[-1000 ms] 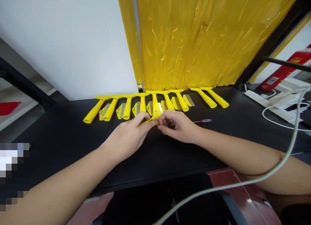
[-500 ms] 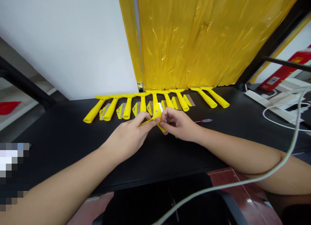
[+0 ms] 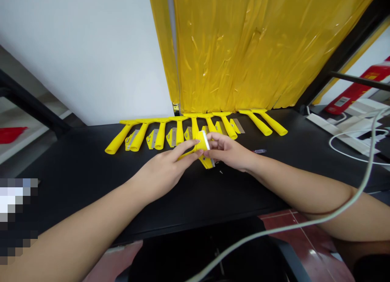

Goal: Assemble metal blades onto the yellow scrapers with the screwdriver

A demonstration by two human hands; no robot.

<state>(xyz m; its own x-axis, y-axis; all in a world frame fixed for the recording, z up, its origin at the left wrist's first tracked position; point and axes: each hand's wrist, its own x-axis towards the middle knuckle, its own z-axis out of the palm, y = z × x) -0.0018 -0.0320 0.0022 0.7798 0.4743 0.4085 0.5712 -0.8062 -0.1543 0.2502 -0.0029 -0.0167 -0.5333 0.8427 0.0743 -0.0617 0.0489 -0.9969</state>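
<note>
My left hand (image 3: 163,168) is closed on a yellow scraper (image 3: 201,142), thumb and fingers pinching it near its head. A bright metal blade edge runs along the head's right side. At that edge my right hand (image 3: 228,150) is closed, its thumb and bent fingertips against the scraper. Just below lies a yellow plate (image 3: 206,163) with a metal blade, partly hidden by my hands. A small screw (image 3: 221,172) rests on the black table nearby.
Several yellow scraper handles (image 3: 113,144) line the back of the black table (image 3: 170,211), with yellow blade plates (image 3: 151,139) between them. A screwdriver (image 3: 260,151) lies behind my right wrist. A white cable (image 3: 274,232) loops across the foreground. Yellow sheeting (image 3: 231,50) hangs behind.
The held scraper has turned, so the screw seen on its face no longer shows. My right fingers have shifted slightly right, uncovering more of the plate below. The screwdriver is more covered.
</note>
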